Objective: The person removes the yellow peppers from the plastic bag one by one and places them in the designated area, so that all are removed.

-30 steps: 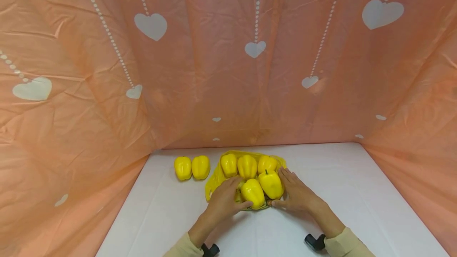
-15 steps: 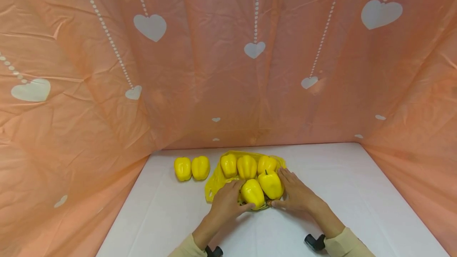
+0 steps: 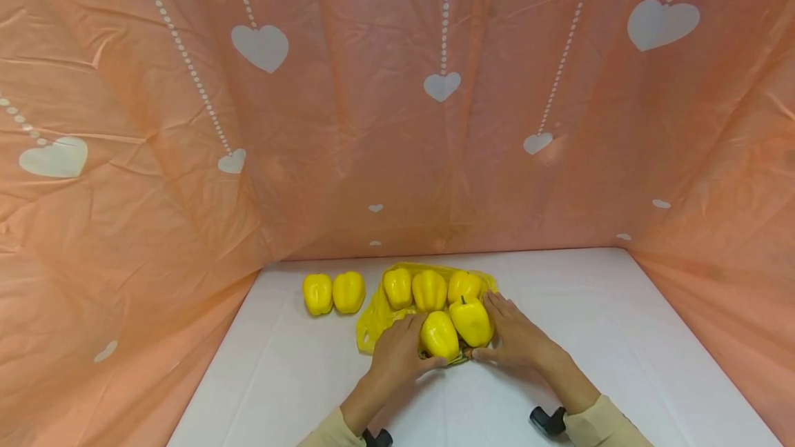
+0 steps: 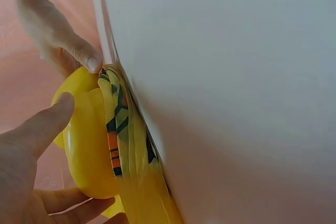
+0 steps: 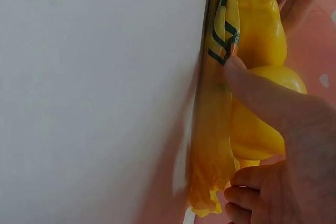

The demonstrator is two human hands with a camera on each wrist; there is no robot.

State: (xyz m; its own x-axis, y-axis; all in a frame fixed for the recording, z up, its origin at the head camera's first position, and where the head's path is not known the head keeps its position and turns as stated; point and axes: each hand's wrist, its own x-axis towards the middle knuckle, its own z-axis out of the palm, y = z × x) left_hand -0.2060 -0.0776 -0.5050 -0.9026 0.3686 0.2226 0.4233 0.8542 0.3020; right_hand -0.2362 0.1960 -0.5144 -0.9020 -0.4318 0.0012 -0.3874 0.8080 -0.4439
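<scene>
Several yellow bell peppers rest on a flattened yellow plastic bag [image 3: 369,326] with dark green and orange print. My left hand [image 3: 397,354] holds the front left bell pepper [image 3: 439,335], its thumb in front and its fingers along the left side, as the left wrist view shows. Beside that pepper, a bell pepper with a green stem [image 3: 472,321] leans toward my right hand [image 3: 518,338]. The right fingers lie straight along its right side, and the right thumb touches the bag's front edge. Behind them stands a row of bell peppers [image 3: 430,290].
Two more bell peppers [image 3: 333,293] stand on the white table [image 3: 590,309], left of the bag. An orange curtain [image 3: 397,157] with white hearts rises behind the table and along both sides. Dark wrist mounts [image 3: 548,422] show under the sleeves.
My left hand has slid slightly right and toward me, closing in against the front left bell pepper. The right hand and the other peppers look unmoved.
</scene>
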